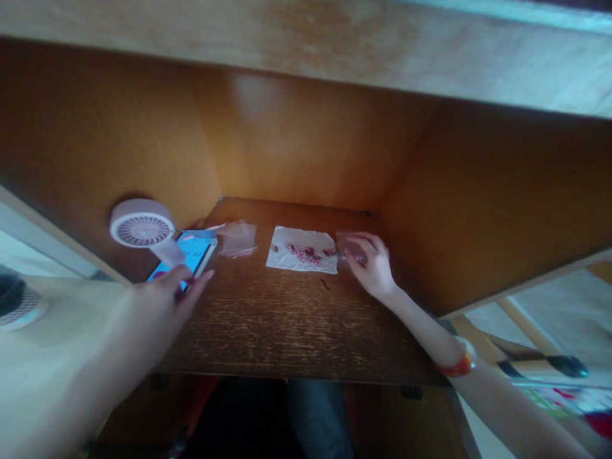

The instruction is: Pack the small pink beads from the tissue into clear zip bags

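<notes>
One clear bag (341, 240) lies under the curled right hand (374, 268), just right of the paper (278, 259) with pink pieces (308, 255) on the table (268, 319); the left hand (165, 294) is at the fan (143, 223) and phone (195, 247). Whether either hand grips, I cannot tell.

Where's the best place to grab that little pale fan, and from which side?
Probably by the slim handle of the pale fan, coming from the person's side: it slants down from the broad, round head toward the left hand and looks easier to wrap around.
</notes>
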Tool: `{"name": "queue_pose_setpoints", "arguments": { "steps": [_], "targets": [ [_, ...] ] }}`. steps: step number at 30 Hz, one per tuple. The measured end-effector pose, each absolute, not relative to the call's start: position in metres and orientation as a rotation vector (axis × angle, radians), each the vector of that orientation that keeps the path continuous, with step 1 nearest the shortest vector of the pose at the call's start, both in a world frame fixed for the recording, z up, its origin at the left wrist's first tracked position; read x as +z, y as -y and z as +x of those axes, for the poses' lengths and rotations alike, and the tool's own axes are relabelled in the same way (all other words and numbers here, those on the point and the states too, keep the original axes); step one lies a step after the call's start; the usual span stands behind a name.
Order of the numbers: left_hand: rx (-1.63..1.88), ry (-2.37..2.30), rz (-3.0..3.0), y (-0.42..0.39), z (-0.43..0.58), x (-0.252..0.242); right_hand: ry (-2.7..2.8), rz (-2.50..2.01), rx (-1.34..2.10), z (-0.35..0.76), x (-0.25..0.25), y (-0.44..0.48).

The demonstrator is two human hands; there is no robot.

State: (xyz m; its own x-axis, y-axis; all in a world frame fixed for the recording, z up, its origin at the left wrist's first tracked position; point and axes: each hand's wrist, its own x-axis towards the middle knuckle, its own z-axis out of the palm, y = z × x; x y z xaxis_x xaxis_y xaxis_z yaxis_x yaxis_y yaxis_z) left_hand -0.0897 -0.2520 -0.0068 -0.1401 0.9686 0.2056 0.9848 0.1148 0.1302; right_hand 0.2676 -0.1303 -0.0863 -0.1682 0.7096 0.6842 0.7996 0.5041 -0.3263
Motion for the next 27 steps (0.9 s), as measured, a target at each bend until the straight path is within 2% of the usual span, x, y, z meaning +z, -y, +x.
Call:
{"name": "queue_pose_setpoints", "arguments": {
  "steps": [6,17,21,27],
  "targets": [
    [0.02,1.779,-2.176,0.196,-0.047,-0.022,2.004,-1.226,-0.16,0.243,-0.083,0.138],
    [0.281,1.858,-2.115,0.144,-0.045,-0.043,1.939,-1.164,-0.03,0.244,-0.088,0.139],
    [0.151,1.802,-2.096,0.151,-0.04,-0.035,1.912,-1.142,0.025,0.243,-0.087,0.14],
    [-0.406,1.577,-2.165,0.172,-0.019,-0.017,1.841,-1.125,0.24,0.237,-0.078,0.147]
  ]
}}
